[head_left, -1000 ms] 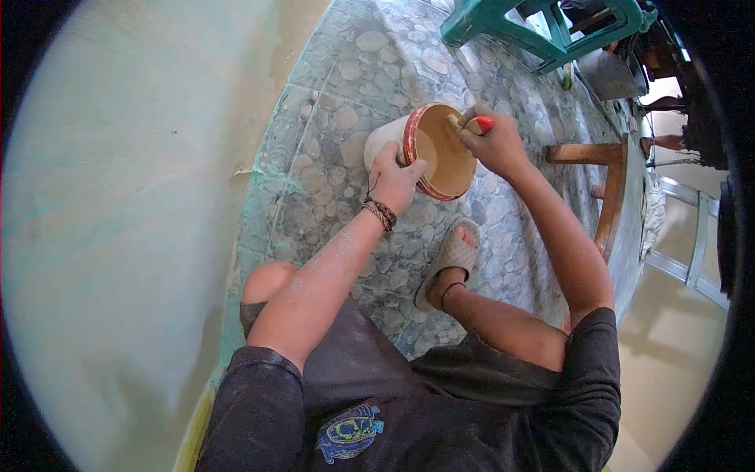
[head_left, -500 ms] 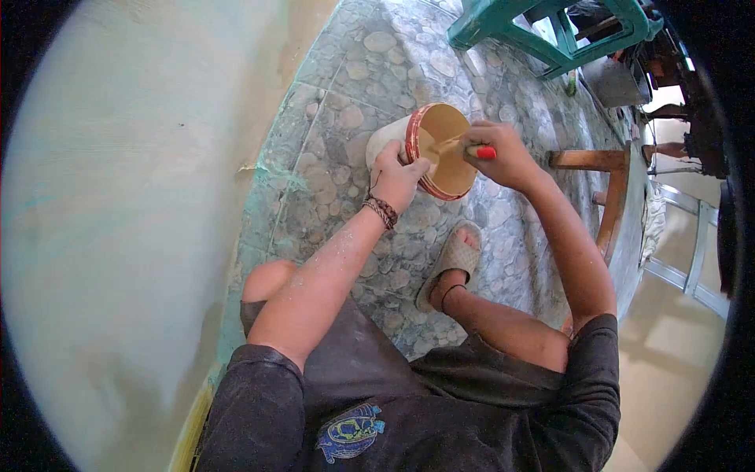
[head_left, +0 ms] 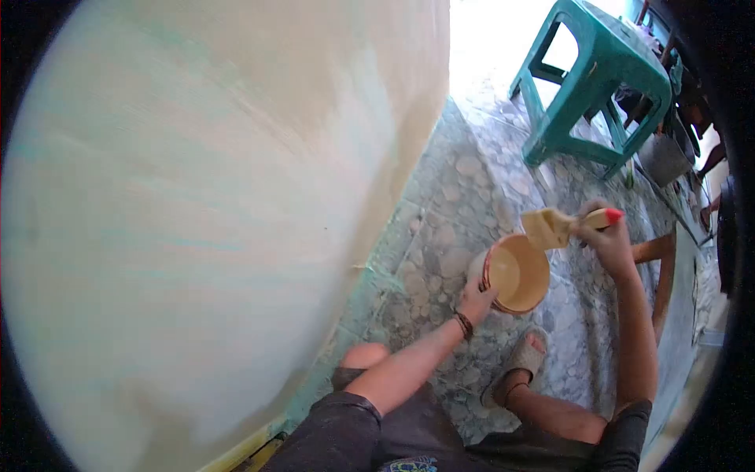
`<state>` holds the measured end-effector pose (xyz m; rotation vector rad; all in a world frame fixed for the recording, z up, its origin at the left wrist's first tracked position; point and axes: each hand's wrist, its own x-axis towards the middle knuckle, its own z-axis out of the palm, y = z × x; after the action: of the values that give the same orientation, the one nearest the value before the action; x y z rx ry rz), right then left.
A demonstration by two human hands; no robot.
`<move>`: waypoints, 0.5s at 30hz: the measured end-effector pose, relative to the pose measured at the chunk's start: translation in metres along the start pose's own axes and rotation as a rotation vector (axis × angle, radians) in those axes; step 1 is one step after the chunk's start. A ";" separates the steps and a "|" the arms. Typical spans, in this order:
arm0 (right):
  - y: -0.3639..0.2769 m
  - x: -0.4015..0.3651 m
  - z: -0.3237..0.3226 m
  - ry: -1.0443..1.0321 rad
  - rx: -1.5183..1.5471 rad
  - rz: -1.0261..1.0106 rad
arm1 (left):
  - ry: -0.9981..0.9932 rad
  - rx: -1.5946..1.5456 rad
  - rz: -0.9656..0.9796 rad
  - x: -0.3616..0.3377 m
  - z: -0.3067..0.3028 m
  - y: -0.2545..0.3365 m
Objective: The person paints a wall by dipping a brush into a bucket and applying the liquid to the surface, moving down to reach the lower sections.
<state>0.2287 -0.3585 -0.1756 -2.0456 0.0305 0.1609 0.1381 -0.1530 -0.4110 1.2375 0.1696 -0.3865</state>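
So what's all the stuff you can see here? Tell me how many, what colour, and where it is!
Bucket: one, pale outside with reddish rim, tilted above the floor
Creamy mix: one lot, pale tan, inside the bucket
Brush: one, cream bristles, red handle tip, just above the bucket
Stool: one, green, top right
Grey pail: one, right of the stool
Wooden piece: one, brown, right side
Clutter: cannot count, mostly dark, far upper right
Wall: one, cream and pale green, left
Floor: one, grey stone pattern, below
Sandal: one, beige-grey, on a foot
Bracelets: cannot count, dark, left wrist
Clothes: dark, bottom
Left hand: one, on the bucket
Right hand: one, holding the brush
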 end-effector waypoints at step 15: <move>-0.041 0.025 0.223 0.088 1.612 0.218 | -0.213 0.162 0.038 -0.031 -0.011 -0.083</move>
<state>0.2343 -0.1407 -0.2435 -0.4319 0.3250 0.1089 0.0793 -0.1588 -0.4779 1.3471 -0.0688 -0.5034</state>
